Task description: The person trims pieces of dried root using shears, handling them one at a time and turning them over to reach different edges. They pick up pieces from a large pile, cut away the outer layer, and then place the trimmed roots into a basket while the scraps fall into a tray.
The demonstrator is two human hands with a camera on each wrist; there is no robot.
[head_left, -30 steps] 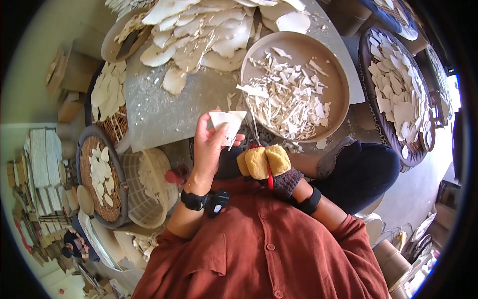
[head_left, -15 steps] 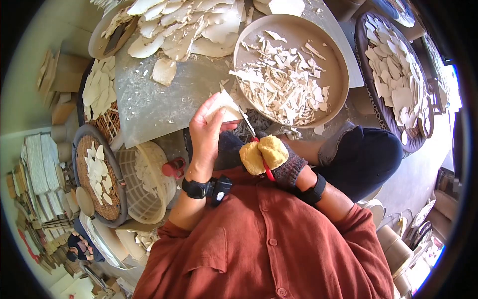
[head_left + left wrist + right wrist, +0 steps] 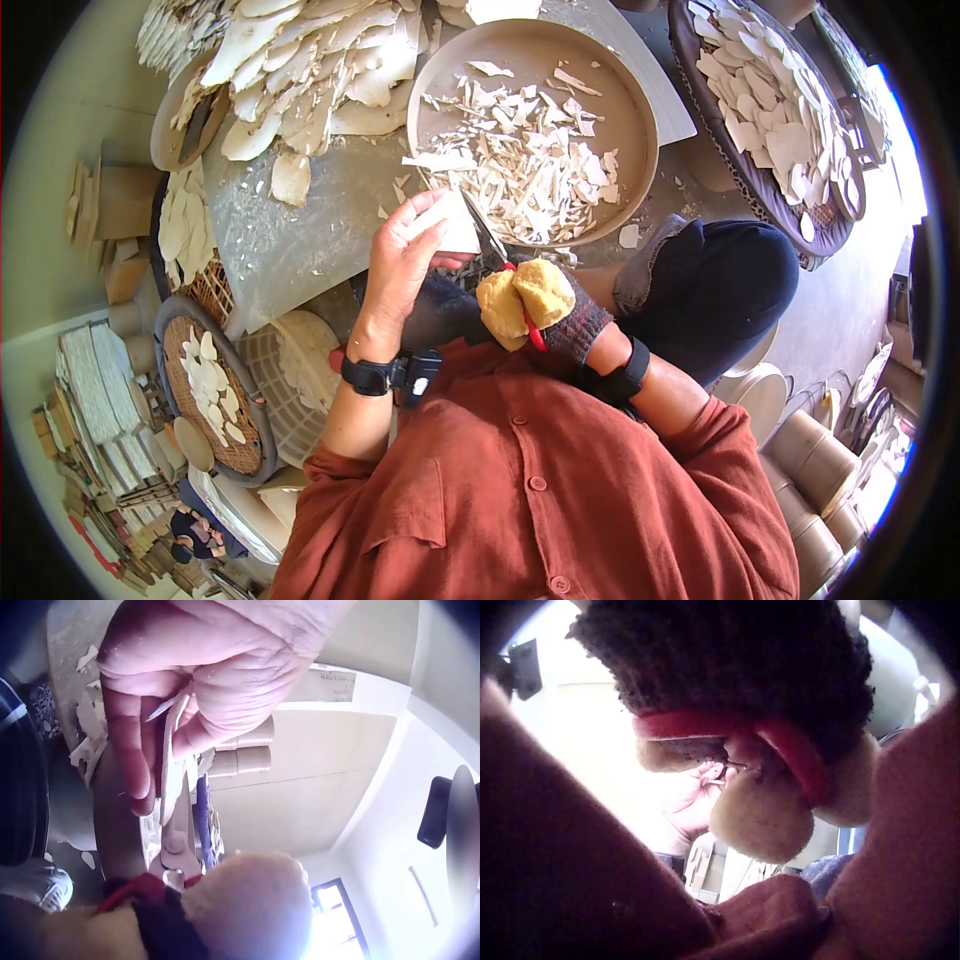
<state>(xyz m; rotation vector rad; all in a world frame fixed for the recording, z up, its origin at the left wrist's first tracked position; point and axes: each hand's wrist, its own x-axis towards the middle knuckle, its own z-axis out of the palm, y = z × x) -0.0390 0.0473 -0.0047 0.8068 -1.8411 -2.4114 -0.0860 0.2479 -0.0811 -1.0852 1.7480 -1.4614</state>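
Observation:
In the head view my left hand point(image 3: 402, 262) pinches a flat white piece point(image 3: 455, 225) between thumb and fingers. My right hand point(image 3: 550, 310), in a dark knitted glove with yellow padding on the fingers, grips red-handled scissors point(image 3: 487, 228), whose blades lie against the piece's right edge. The left wrist view shows the piece point(image 3: 174, 761) edge-on in my left hand point(image 3: 202, 675), the scissors' pivot point(image 3: 174, 851) just below it. In the right wrist view the glove point(image 3: 735, 667) and red handle point(image 3: 697, 724) fill the upper part; the blades are mostly hidden.
A round tray point(image 3: 640, 150) of white fragments stands just beyond the hands on a grey board point(image 3: 290, 240). Large flat pieces point(image 3: 330, 60) are piled at back left. Baskets of pieces stand left point(image 3: 268, 430) and right point(image 3: 700, 90); a person point(image 3: 200, 535) is at lower left.
The head view has shifted, so the tray appears further left. The white piece has turned in my left hand, and the scissors have come up against its edge.

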